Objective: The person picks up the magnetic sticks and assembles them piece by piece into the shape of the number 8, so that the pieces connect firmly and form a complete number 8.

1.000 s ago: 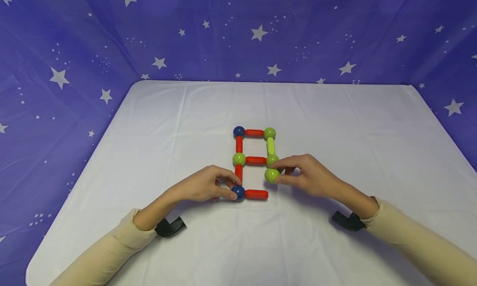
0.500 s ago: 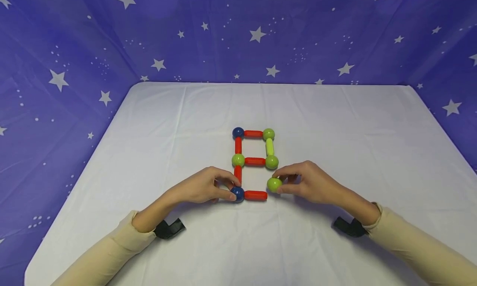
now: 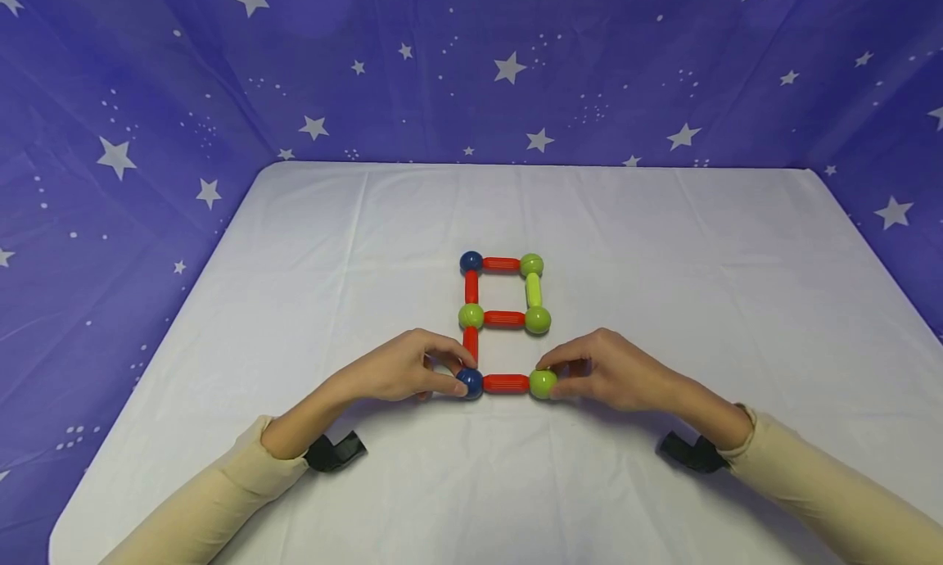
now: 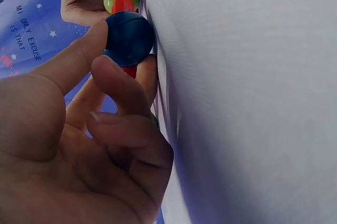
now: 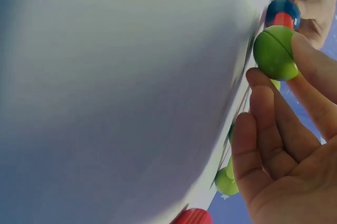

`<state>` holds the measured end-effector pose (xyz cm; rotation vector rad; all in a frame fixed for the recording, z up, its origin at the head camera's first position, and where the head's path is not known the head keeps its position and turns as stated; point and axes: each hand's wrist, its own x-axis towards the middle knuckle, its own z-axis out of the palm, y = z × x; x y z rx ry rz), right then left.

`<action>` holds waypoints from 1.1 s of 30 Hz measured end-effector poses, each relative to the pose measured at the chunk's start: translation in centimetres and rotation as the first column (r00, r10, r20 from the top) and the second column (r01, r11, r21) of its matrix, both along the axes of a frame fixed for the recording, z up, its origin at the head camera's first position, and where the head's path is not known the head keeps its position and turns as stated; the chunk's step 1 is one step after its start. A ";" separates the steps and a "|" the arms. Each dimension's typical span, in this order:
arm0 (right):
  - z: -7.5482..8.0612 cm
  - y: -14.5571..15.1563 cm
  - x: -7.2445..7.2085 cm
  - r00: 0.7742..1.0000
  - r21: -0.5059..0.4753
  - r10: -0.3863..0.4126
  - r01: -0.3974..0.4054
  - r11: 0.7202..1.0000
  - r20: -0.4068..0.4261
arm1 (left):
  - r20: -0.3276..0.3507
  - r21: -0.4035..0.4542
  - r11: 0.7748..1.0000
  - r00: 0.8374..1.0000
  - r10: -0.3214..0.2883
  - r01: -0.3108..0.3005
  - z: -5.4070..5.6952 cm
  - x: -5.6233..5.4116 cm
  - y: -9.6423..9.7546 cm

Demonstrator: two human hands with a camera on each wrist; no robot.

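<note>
My left hand (image 3: 394, 368) pinches a blue ball (image 3: 470, 383) at the near left corner of a ball-and-rod figure lying flat on the white cloth. A bright green ball (image 3: 543, 383) is between the thumb and fingers of my right hand (image 3: 619, 374). Joining these two balls is a red ribbed rod (image 3: 507, 383), its right end against the green ball. From the held blue ball another red rod (image 3: 471, 345) runs back to a green ball (image 3: 471, 316). In the right wrist view the pinched green ball (image 5: 276, 52) shows its seam.
Behind the hands lies a square of rods with a blue ball (image 3: 471, 262), a green ball (image 3: 531, 264), a lime rod (image 3: 534, 291) and another green ball (image 3: 538, 319). A starry purple cloth (image 3: 508, 106) rises beyond the table (image 3: 663, 221).
My right hand has brought its green ball towards me, away from the middle green ball, to the free end of the near red rod. My left hand has stayed on the blue ball.
</note>
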<state>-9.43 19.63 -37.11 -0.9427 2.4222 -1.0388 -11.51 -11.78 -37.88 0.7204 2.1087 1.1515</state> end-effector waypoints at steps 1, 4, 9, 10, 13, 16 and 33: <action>0.0 0.0 0.0 1.000 0.002 0.001 -0.001 1.000 0.005 | 0.000 0.000 1.000 1.000 0.001 -0.001 0.0 0.0 0.0; -0.1 -0.2 0.1 1.000 0.006 -0.001 0.001 1.000 0.011 | 0.002 -0.001 1.000 1.000 0.001 -0.001 0.0 0.0 0.0; -0.1 -0.2 0.1 1.000 0.007 -0.007 0.007 1.000 0.009 | 0.004 -0.005 1.000 1.000 0.007 -0.007 0.0 0.1 -0.1; -0.1 -0.2 0.1 1.000 0.006 -0.007 0.007 1.000 0.007 | 0.004 -0.005 1.000 1.000 0.008 -0.008 0.1 0.1 -0.1; -0.1 -0.2 0.1 1.000 0.005 -0.005 0.005 1.000 0.002 | 0.005 -0.004 1.000 1.000 0.010 -0.010 0.1 0.1 -0.1; -0.1 -0.2 0.1 1.000 0.008 -0.007 0.007 1.000 0.001 | 0.006 -0.002 1.000 1.000 0.009 -0.009 0.1 0.1 -0.1; 0.0 0.0 0.4 1.000 -0.002 -0.023 0.023 1.000 0.012 | 0.009 -0.007 1.000 1.000 0.012 -0.012 -0.1 0.0 -0.1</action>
